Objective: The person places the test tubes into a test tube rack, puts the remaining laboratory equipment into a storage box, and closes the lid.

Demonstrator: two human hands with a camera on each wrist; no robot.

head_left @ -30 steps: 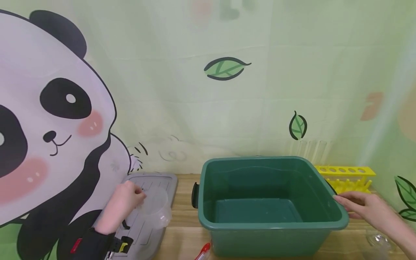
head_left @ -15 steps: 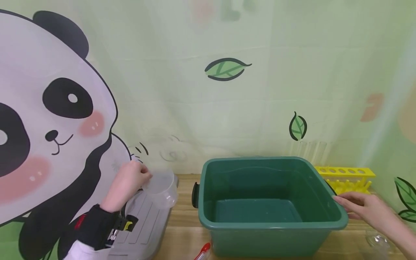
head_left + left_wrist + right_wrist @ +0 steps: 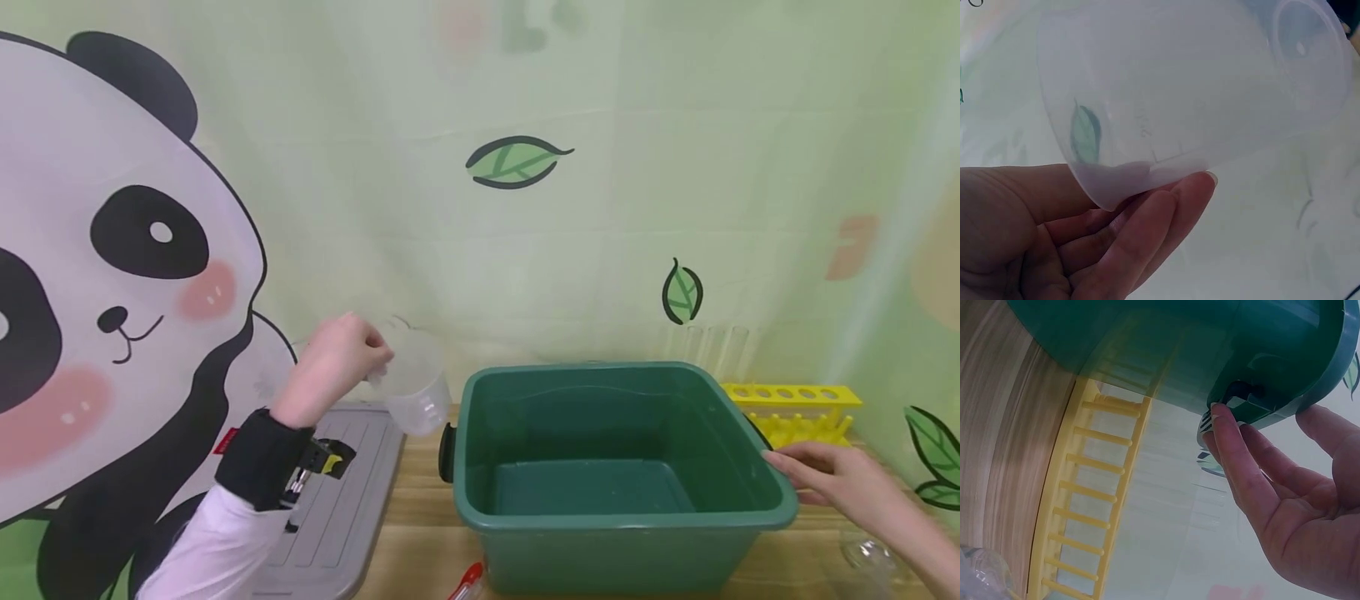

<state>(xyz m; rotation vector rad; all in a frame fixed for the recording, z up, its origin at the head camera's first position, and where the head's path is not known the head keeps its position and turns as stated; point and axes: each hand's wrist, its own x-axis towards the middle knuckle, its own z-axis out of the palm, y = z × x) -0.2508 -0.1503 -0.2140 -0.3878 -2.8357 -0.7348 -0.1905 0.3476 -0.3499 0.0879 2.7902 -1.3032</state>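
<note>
My left hand point(image 3: 341, 360) pinches the wall of a clear plastic beaker point(image 3: 420, 404) at its rim, thumb on one side and fingers on the other. Faint scale marks show on the beaker point(image 3: 1191, 81) in the left wrist view, where it lies tilted. It hangs just left of the green tub point(image 3: 626, 523), near that side's black handle point(image 3: 447, 452). At the tub's right end, my right hand point(image 3: 832, 475) grips the rim. The right wrist view has its thumb on the rim and its fingers curled beneath, at the black handle point(image 3: 1241, 390).
A grey lid point(image 3: 337, 508) lies at the left. Behind the tub's right end stands a yellow test tube rack point(image 3: 795, 396) with several clear tubes point(image 3: 712, 350). A red-tipped item point(image 3: 470, 577) lies in front, and clear glassware point(image 3: 870, 550) is under my right forearm.
My left hand has lifted the beaker up and to the right, from over the grey lid to beside the tub. My right hand has stayed on the tub's rim.
</note>
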